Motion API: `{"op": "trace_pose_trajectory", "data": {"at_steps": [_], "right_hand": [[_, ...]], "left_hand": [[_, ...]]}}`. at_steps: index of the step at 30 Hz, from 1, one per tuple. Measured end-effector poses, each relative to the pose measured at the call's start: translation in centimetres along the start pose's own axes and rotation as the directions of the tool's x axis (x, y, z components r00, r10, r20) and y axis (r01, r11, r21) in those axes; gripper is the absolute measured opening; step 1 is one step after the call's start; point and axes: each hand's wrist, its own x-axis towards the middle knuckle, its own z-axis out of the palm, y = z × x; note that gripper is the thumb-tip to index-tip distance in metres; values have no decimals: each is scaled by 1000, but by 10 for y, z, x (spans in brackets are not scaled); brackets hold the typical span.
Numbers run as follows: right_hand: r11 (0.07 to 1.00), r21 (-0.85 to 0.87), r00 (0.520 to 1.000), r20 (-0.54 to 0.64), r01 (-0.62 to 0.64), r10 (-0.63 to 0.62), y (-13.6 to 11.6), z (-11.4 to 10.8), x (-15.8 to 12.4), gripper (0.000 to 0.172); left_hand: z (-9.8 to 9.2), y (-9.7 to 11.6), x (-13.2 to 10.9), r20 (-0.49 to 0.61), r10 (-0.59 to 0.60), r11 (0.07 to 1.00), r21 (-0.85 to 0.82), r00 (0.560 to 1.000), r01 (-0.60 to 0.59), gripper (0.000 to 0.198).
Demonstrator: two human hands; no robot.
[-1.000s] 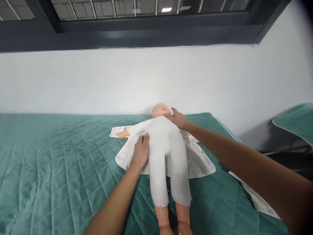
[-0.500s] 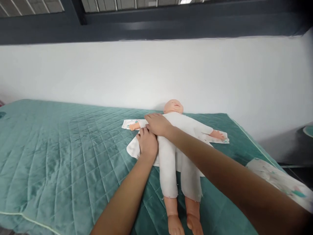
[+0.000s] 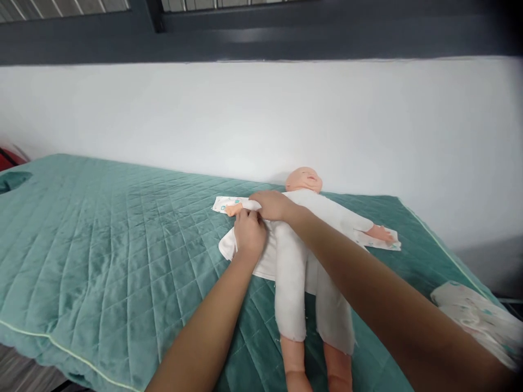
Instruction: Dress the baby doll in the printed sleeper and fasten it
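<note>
The left hand and right hand meet at one arm of the doll, fingers bent against it; how firmly they close I cannot tell. Its body lies just right of the left hand, over a white garment; left of both hands, the printed sleeve bears marks too small to read.

Both your forearms reach toward the surface's far edge; your left hand curls its fingers close beside your right hand, which is bent, back upward.
</note>
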Motion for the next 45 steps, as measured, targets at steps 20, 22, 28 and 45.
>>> {"op": "trace_pose_trajectory", "data": {"at_steps": [20,22,28,45], "right_hand": [[969,165,970,-128,-184,206,35,-18,-41,43],[955,227,962,-151,-189,226,37,-20,-47,47],[946,286,969,-143,-155,202,36,-21,-64,38],[955,26,951,-89,-296,297,24,-5,-57,41]], "left_hand": [[-4,-18,23,-52,-267,872,-438,962,218,13],[-3,-23,26,-62,-306,818,-528,950,229,13],[-1,-33,33,-16,-350,629,-745,937,222,10],[-7,-16,15,-150,-167,832,-553,974,58,5]]}}
